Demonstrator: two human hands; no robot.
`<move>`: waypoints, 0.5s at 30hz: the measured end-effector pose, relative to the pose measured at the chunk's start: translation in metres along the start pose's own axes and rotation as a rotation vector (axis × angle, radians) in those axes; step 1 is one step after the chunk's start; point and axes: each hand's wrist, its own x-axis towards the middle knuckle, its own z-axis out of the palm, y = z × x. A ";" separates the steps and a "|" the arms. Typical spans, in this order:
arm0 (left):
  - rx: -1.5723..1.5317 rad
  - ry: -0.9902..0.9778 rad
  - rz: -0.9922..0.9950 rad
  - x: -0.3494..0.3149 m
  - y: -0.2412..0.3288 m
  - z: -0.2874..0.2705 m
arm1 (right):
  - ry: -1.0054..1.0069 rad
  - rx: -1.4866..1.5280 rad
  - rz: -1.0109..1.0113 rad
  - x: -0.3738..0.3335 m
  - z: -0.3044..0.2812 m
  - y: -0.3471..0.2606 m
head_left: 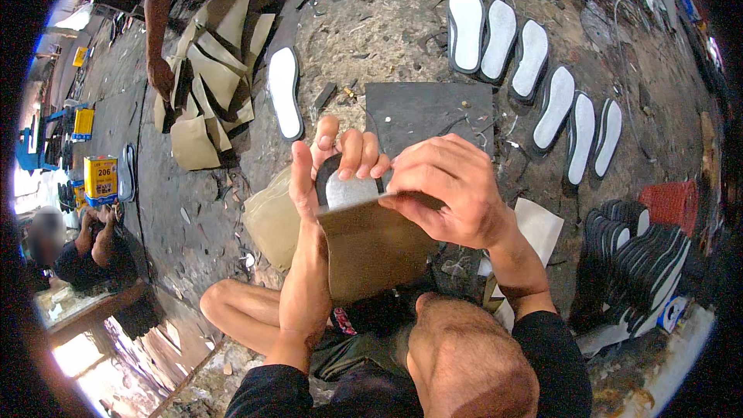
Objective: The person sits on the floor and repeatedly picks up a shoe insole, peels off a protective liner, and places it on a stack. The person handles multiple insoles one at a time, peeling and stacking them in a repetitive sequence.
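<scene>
My left hand [354,152] is wrapped round the end of a dark-edged shoe sole [347,193] with a pale grey top, its fingers over the far edge. A brown sheet piece [379,251] covers the nearer part of the sole and hangs down toward my lap. At the right, my right hand [457,190] pinches the sheet's upper corner, thumb below and fingers curled above, close to the sole's edge. Beneath my hands lies a dark square board [429,108] on the ground.
Several white-topped soles [499,40] lie in a row at the far right; a single sole [285,93] is left of the board. Brown sheet pieces [220,77] are heaped far left beside another person's hand [160,77]. Stacked soles [638,263] and a red basket [669,205] stand right.
</scene>
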 end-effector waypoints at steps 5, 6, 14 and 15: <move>0.056 -0.005 -0.012 -0.004 0.000 0.001 | -0.001 -0.014 0.044 0.001 0.002 0.002; 0.036 -0.024 -0.004 -0.004 0.000 0.001 | 0.002 -0.016 0.047 0.002 0.002 0.002; 1.351 0.306 -0.300 -0.049 0.033 0.025 | -0.009 0.026 0.250 -0.001 -0.004 0.011; 1.318 0.312 -0.312 -0.049 0.035 0.029 | -0.056 0.063 0.307 -0.002 -0.004 0.010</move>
